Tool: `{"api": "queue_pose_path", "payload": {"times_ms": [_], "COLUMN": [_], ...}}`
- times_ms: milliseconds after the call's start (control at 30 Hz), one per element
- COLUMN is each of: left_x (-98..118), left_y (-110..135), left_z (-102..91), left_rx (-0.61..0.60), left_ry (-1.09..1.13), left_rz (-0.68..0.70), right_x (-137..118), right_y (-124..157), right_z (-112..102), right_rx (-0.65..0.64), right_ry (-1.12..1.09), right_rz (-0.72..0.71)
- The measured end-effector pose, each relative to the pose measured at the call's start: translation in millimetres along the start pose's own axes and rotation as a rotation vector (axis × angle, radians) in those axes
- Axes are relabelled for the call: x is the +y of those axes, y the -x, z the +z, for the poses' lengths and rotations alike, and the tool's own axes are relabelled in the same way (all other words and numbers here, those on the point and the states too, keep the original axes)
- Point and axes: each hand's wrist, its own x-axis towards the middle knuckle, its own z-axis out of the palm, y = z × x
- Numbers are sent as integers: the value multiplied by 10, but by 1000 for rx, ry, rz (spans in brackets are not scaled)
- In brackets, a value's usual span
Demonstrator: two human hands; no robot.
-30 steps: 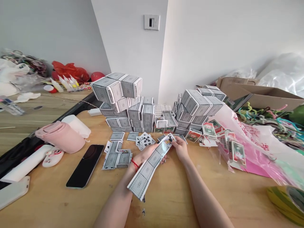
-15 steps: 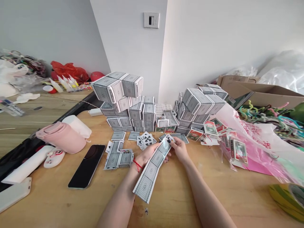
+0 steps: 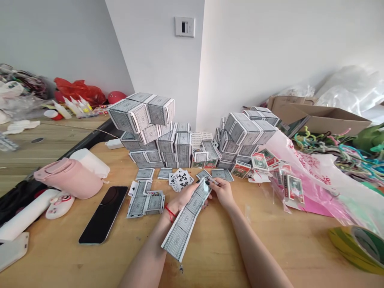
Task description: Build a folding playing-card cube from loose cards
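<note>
1. Left hand (image 3: 188,195): closed around the upper part of a long spread of playing cards (image 3: 183,221), fingers curled under it. A red string (image 3: 170,213) is tied at the wrist.
2. Right hand (image 3: 223,192): partly closed, fingertips pinching the far end of the same spread, beside the left hand and not visibly touching it.
3. The spread is held in both hands just above the wooden surface (image 3: 210,252), patterned grey backs facing up. It runs diagonally, its free lower end pointing toward the person.
4. Directly ahead of the hands lie loose cards: a small fan of clubs (image 3: 181,179) and several grey-backed cards (image 3: 220,174). To the left of the left hand lies a looser cluster of grey-backed cards (image 3: 145,204).
5. Beyond these stand two tall stacks of grey-patterned card packs (image 3: 144,132) (image 3: 246,136), with green-and-red banknote-printed packs (image 3: 259,162) at the right.
6. Left of the hands: a black smartphone (image 3: 103,214) lying flat and a pink cylindrical pouch (image 3: 70,178).
7. Right of the hands: a pink-and-white plastic bag (image 3: 312,180) and a roll of green-yellow tape (image 3: 357,248).
</note>
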Motion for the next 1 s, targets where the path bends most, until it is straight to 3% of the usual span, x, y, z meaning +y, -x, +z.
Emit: {"api": "queue_pose_path", "payload": {"times_ms": [200, 400, 567, 667, 833, 900, 1000], "left_x": [26, 3, 25, 12, -49, -64, -65], "left_y": [61, 77, 104, 89, -15, -44, -43], "left_z": [33, 54, 88, 104, 113, 130, 167], "left_rx": [69, 186, 289, 324, 391, 434, 556], "left_ry": [-21, -31, -139, -154, -258, -371, -643], "left_rz": [3, 109, 193, 238, 296, 364, 462], "right_x": [86, 45, -8, -15, 46, 76, 104], "right_y": [24, 89, 142, 144, 76, 44, 10], "right_z": [28, 20, 109, 169, 221, 207, 150], "right_rx": [77, -22, -100, -75, 51, 32, 12], "right_ry": [304, 682, 816, 623, -7, -105, -102], "right_rz": [-135, -503, -568, -470, 2, 77, 76]}}
